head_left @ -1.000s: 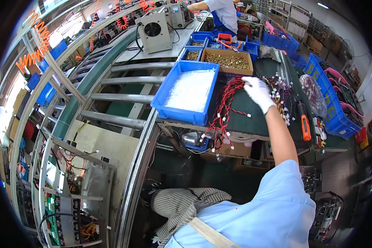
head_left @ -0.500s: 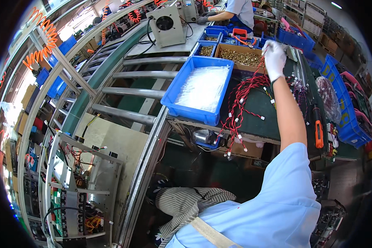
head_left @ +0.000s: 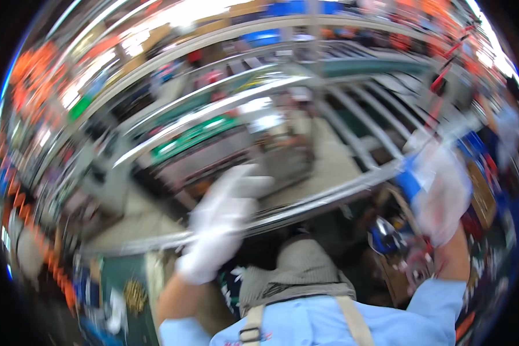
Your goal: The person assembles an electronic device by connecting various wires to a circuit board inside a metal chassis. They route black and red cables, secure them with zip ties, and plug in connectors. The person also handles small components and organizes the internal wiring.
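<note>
Motion smears this moment. My left hand [head_left: 222,222], in a white glove, reaches over the near metal rail with its fingers stretched out and nothing visible in them. It is nearest to a metal-framed electronic unit [head_left: 205,164] with a green board along its top. At the right my white-gloved right hand [head_left: 443,193] is raised near the blue bin [head_left: 409,180]. A red-and-black wire [head_left: 437,86] rises from its fingertips, which look closed on it; the exact grip is blurred.
Bare metal rollers [head_left: 363,124] run beyond the rail [head_left: 305,209]. A cardboard box [head_left: 481,193] stands past my right hand. An orange coiled hose [head_left: 37,236] hangs at the left. Another person [head_left: 506,130] is at the far right.
My view has swung left, bringing the electronic unit to the middle. My left hand has come into view. My right hand has left the wire bundle with a red-and-black wire.
</note>
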`<action>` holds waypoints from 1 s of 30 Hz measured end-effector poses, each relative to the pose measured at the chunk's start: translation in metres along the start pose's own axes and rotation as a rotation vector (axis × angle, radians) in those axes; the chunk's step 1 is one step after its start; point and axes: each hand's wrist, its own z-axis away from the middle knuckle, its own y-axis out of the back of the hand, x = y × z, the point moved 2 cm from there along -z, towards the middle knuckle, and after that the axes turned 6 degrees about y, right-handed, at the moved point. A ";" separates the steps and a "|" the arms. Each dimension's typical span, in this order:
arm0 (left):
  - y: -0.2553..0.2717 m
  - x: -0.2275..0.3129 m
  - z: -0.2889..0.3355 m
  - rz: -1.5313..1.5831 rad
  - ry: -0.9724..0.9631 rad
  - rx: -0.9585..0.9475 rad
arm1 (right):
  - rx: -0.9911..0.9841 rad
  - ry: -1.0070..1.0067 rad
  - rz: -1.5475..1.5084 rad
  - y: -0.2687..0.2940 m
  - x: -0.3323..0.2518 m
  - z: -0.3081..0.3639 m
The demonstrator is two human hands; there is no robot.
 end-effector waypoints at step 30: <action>0.197 -0.062 0.053 -0.714 0.450 0.446 | -0.350 0.149 -0.725 -0.267 -0.030 -0.295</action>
